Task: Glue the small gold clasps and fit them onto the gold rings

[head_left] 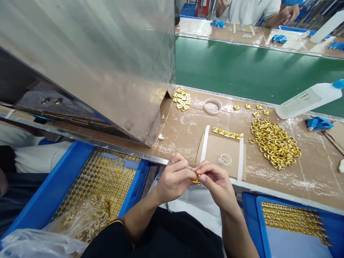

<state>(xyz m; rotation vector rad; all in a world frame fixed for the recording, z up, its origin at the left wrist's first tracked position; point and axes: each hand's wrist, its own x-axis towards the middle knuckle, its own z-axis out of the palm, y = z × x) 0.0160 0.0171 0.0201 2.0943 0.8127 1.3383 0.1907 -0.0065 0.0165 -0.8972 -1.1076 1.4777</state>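
Just in front of the table's near edge, my left hand (176, 178) and my right hand (215, 181) meet, fingertips pinched on a small gold piece (196, 180). Its far side is hidden by the fingers. Beyond them lies a cardboard pad (219, 148) with two white tape strips and a small clear round dish (224, 159). A row of gold pieces (227, 134) runs along the pad's far edge. Right of the pad is a heap of gold rings (276, 145). A roll of tape (212, 106) and a cluster of square gold pieces (182, 99) sit farther back.
A large metal housing (107, 64) rises at the left. Blue trays with gold parts flank me, left (37, 193) and right (262, 229). A clear bottle (309, 98) leans at the right, before the green belt (255, 68). Across it is another person (247, 12).
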